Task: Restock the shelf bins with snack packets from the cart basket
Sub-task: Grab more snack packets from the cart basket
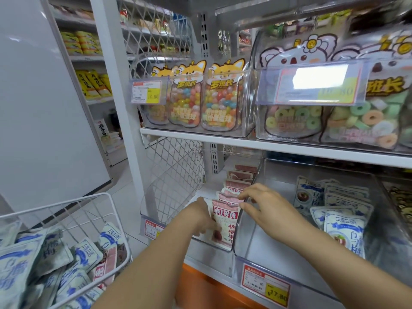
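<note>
Left hand [201,214] gripping front pink packet [227,226] by its left edge in clear shelf bin [143,208]; right hand [265,204] loose, fingertips [242,194] touching rear packets [235,183]. Likely light, soft, slippery pouch; best pinched at sealed top.

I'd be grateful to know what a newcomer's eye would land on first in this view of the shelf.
Probably the two hands at centre: the left hand grips the front of a row of pink packets in a clear bin on the lower shelf, the right hand touches their tops. Then the bright jelly-bean bags on the shelf above, and blue-and-white packets heaped in the wire basket at lower left.
</note>
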